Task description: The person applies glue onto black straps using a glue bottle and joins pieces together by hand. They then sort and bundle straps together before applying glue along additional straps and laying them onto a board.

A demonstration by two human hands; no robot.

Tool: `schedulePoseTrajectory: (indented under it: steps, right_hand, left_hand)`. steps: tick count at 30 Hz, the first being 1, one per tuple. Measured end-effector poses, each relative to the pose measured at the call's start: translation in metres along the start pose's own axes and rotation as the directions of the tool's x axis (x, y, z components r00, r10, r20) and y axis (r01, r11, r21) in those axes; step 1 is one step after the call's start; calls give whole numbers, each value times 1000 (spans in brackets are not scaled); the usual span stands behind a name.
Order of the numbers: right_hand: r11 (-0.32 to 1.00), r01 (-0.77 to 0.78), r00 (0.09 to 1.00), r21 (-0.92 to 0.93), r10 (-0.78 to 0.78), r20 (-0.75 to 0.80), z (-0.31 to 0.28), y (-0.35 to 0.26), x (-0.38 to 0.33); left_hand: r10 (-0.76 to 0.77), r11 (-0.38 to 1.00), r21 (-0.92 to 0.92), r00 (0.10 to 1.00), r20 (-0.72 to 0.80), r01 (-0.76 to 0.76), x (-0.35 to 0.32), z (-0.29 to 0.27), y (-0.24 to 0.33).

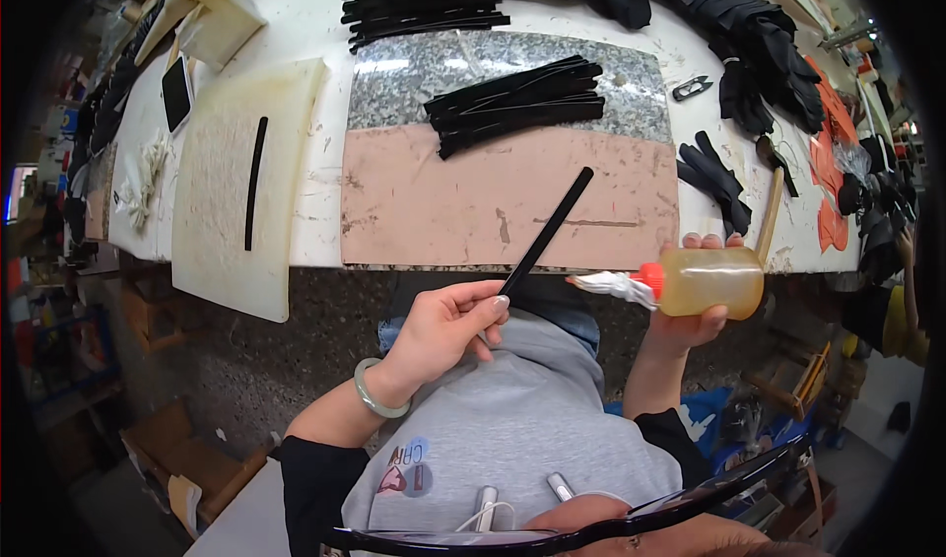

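Pinched between the thumb and fingers of my left hand (pixel 448 327) is the lower end of a black strip (pixel 548 228), which slants up and right over the work board's front edge. My right hand (pixel 687 328) grips a squeeze bottle (pixel 711 283) of yellowish liquid from below and behind. The bottle lies sideways, its red cap and white-wrapped nozzle (pixel 613 283) pointing left, apart from the strip. Behind the hands, a pile of black strips (pixel 517 104) rests across the board, part pinkish-brown (pixel 424 197) and part speckled grey stone (pixel 389 84).
Left of the board, a whitish slab (pixel 212 183) carries one black strip (pixel 256 183) and overhangs the table edge. More black strips (pixel 424 7) lie at the back. To the right are thread snips (pixel 692 88), black fabric pieces (pixel 714 178) and a wooden-handled tool (pixel 772 212).
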State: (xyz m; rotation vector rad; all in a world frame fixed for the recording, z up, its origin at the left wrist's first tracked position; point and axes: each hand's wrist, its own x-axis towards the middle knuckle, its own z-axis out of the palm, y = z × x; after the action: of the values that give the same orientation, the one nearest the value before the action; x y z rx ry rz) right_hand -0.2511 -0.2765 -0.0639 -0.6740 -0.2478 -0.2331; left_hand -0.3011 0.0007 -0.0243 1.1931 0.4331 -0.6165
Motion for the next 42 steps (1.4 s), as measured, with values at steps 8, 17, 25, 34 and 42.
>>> schedulePoseTrajectory:
  steps: [8, 17, 25, 34, 42]
  right_hand:
    - [926, 14, 995, -376, 23, 95, 17, 27, -11]
    - [857, 101, 980, -506, 2, 199, 17, 23, -6]
    - [813, 166, 986, -558, -132, 102, 7, 20, 12]
    - [773, 251, 963, -582, -258, 73, -2, 19, 37]
    - [755, 253, 958, -604, -282, 49, -1, 18, 48]
  left_hand:
    - [-51, 986, -158, 999, -6, 49, 11, -3, -21]
    - [-13, 982, -187, 1000, -5, 12, 12, 1, -20]
    - [3, 984, -177, 1000, -12, -5, 13, 0, -21]
    - [20, 988, -151, 1000, -18, -23, 12, -2, -24]
    - [23, 990, -142, 1000, -10, -24, 13, -2, -24]
